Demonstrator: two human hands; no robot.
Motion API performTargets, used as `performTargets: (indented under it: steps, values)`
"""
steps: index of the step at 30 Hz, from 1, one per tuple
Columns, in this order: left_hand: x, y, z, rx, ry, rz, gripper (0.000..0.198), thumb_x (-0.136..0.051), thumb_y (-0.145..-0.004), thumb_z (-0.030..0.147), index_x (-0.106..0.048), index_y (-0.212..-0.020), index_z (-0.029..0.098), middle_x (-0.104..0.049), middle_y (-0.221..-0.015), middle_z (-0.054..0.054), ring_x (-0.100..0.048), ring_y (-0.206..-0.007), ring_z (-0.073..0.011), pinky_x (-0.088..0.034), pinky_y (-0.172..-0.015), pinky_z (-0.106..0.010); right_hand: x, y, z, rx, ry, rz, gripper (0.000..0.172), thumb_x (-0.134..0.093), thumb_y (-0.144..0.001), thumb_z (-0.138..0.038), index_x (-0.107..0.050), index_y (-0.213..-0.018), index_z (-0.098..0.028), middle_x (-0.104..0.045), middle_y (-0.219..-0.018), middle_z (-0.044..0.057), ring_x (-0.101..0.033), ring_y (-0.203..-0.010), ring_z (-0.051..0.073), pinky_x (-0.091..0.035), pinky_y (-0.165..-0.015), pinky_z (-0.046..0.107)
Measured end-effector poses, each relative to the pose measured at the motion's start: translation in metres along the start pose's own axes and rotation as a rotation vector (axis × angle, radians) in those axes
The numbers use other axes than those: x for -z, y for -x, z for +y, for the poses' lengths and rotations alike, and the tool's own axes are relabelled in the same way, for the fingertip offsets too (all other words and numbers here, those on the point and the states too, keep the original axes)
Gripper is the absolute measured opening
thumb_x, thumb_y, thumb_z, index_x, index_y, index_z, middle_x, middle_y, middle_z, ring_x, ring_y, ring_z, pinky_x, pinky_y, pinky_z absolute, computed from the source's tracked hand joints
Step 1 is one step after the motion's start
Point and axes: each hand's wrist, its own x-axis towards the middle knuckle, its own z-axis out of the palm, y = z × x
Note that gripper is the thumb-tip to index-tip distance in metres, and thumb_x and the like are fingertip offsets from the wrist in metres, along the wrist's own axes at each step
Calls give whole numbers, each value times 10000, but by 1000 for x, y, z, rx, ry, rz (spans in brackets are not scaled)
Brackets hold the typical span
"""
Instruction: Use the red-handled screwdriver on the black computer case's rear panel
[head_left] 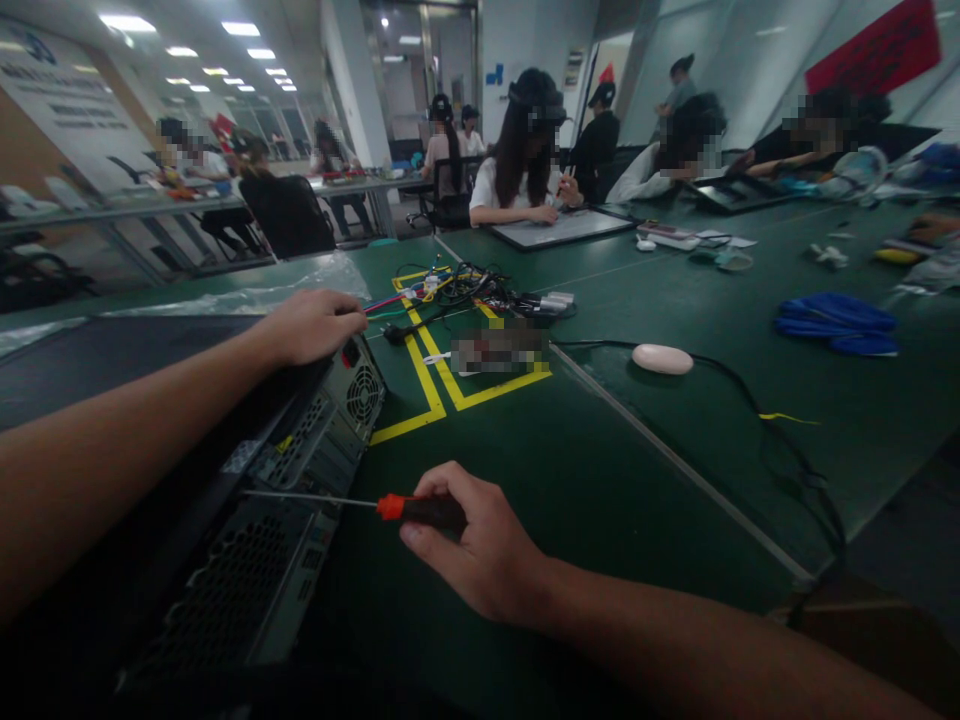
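A dark desktop computer case [217, 335] lies on its side at the left, its grey back panel with vent holes and a round fan grille [364, 392] facing right. My left hand [315, 325] rests over the far top corner of the case, its fingers curled at the edge. In my right hand [480, 540] is a screwdriver [394, 507] with an orange and black handle, fingers wrapped round it. The long shaft points left and its tip meets the upper edge of the back panel. Whatever screw sits under the tip is too small to make out.
Bundled cables [472, 290] lie beyond the case by yellow tape [495, 390] on the green table [600, 480]. A pale oval object [662, 359] sits along a black cable [739, 385]. Blue cloth [836, 323] lies at right. A person [525, 160] works across the table over a flat panel [562, 228].
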Motion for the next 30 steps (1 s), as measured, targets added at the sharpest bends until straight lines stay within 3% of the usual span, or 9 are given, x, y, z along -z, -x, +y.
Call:
performTargets:
  steps: [14, 19, 24, 27, 30]
  values:
    - [2, 1, 3, -1, -19, -5, 459, -415, -851, 463, -787, -932, 207, -753, -938, -130, -676, -910, -341, -505, -829, -432, 1, 0, -1, 14, -3, 9, 136, -711, -912, -274, -605, -972, -214, -576, -783, -46, -505, -656, 121, -412, -678, 271]
    - [7, 6, 8, -17, -41, -41, 474, -388, -913, 425, -766, -990, 149, -749, -989, -150, -665, -942, -318, -478, -838, -418, 2, -1, -1, 17, 44, 20, 150, -728, -907, -308, -634, -969, -209, -616, -827, -23, -544, -712, 139, -424, -702, 276]
    - [11, 9, 13, -10, -37, -63, 433, -407, -936, 377, -750, -1019, 126, -753, -1000, -126, -638, -937, -275, -463, -855, -386, 1, -1, -1, -4, 94, -19, 227, -625, -1013, -388, -711, -961, -185, -633, -860, 16, -580, -760, 156, -425, -702, 287]
    - [10, 7, 11, -16, -52, -50, 458, -400, -932, 400, -760, -1024, 131, -755, -1012, -130, -648, -953, -285, -467, -855, -384, -1, 1, -2, -10, 72, -80, 245, -576, -1035, -396, -702, -1032, -186, -662, -891, 28, -600, -787, 167, -445, -719, 294]
    - [6, 5, 8, -6, -43, -39, 478, -389, -908, 430, -774, -994, 159, -755, -996, -143, -667, -946, -318, -487, -844, -407, -3, 3, -4, -54, 42, -108, 291, -695, -940, -401, -622, -1145, -207, -676, -917, 15, -604, -777, 172, -445, -702, 293]
